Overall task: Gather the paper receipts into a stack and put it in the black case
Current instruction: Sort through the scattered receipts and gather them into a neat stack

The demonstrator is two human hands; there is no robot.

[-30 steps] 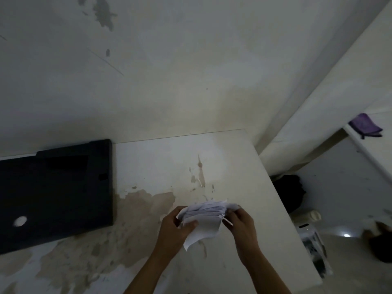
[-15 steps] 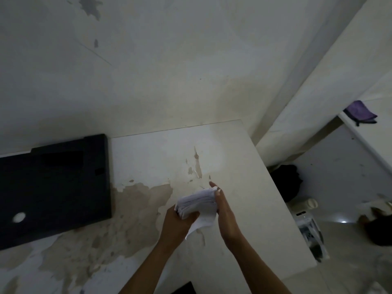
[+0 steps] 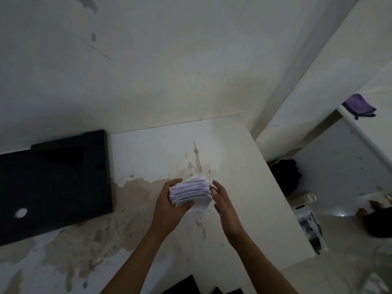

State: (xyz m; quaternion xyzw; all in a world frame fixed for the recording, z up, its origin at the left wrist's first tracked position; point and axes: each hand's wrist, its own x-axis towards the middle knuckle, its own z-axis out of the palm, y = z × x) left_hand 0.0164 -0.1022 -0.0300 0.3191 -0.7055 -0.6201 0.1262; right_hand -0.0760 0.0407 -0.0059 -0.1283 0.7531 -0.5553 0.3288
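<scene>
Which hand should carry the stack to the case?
Left. The left hand already grips the receipt stack, and the black case lies on its side of the table. The right hand only touches the stack's far edge.

A person's left hand [image 3: 169, 206] grips a thick stack of white paper receipts [image 3: 191, 193] above a stained, peeling white table [image 3: 244, 187], thumb across its near edge. The right hand [image 3: 222, 200] presses flat against the stack's right side, fingers extended. The black case [image 3: 55, 183] lies on the table at left, well apart from both hands.
</scene>
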